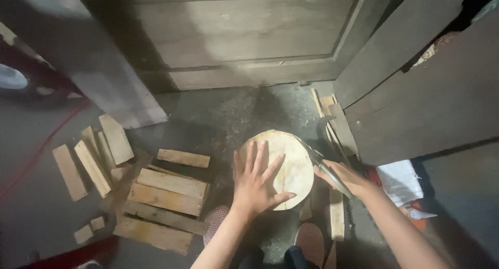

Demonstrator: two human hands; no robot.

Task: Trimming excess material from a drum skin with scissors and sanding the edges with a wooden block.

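The left hand (257, 183) lies flat with its 5 fingers spread, palm down on the pale cut face of a round wooden chopping block (286, 160). It grips nothing and only presses on the near left part of the disc, fingertips pointing away from the person toward the door.

The right hand (340, 178) is closed around the handle of a hooked chopping knife (323, 144). This hand sits just off the right edge of the block, touching or nearly touching its rim; which, I cannot tell. The knife's long axis runs from the hand up and to the left along the block's right side, and its dark curved tip bends over beyond the far right edge of the block. So the blade lies beside the block, not over its face, and the right hand is the one nearer to it.

The block stands on the concrete floor (218, 118), right in front of the person's 2 shoes (312, 243). To the left of the block, well apart from both hands, a scatter of split wood planks (166, 196) lies on the floor. More thin wood strips (337, 126) lean or lie at the right, just past the knife, against a dark wooden panel (426, 108). A wooden door (234, 35) closes the far side.
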